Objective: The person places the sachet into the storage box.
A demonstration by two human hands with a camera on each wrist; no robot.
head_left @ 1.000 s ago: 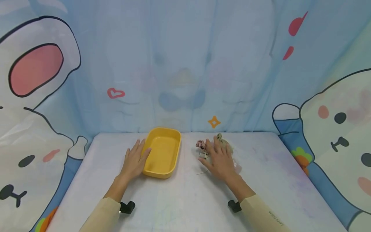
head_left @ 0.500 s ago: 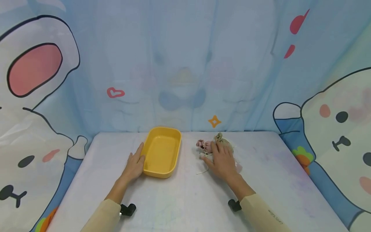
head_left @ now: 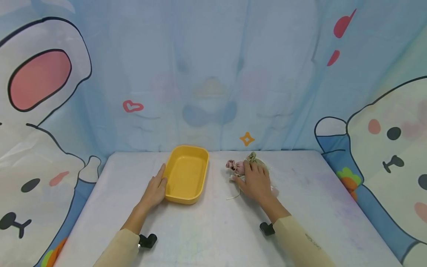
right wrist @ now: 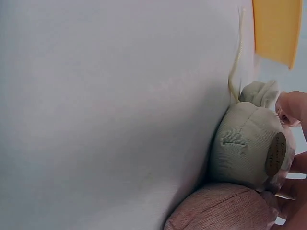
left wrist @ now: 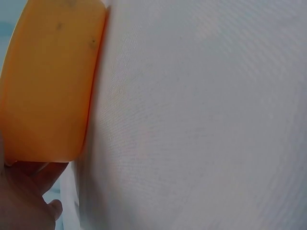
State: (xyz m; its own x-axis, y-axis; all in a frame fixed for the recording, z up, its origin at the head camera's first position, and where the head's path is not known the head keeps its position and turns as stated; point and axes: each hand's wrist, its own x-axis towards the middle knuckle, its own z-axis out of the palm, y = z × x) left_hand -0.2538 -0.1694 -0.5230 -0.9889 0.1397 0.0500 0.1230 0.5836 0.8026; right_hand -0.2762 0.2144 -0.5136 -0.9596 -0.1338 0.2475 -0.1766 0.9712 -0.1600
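Observation:
A yellow rectangular tray (head_left: 186, 174) stands left of centre on the table. My left hand (head_left: 155, 190) lies against its left wall, fingers extended along the side and thumb near the front corner. To the right, my right hand (head_left: 257, 183) bends its fingers over a small pile of drawstring cloth sachets. A pink sachet (head_left: 239, 168) and a green sachet (head_left: 251, 157) show beyond the fingers. In the right wrist view the thumb and fingers grip around a grey sachet (right wrist: 244, 143) with a round brown label; a brownish-pink sachet (right wrist: 223, 208) lies below it. The palm hides part of the pile.
The white-covered table (head_left: 207, 237) runs back to a blue cartoon-print curtain (head_left: 207, 74). A thin pale cord (head_left: 233, 197) trails from the pile toward the tray. Black camera mounts (head_left: 148, 241) sit at both wrists.
The right hand's spread fingers have come down and bent over the sachets. The left hand has lowered alongside the tray's left wall. Tray and pile stay in place.

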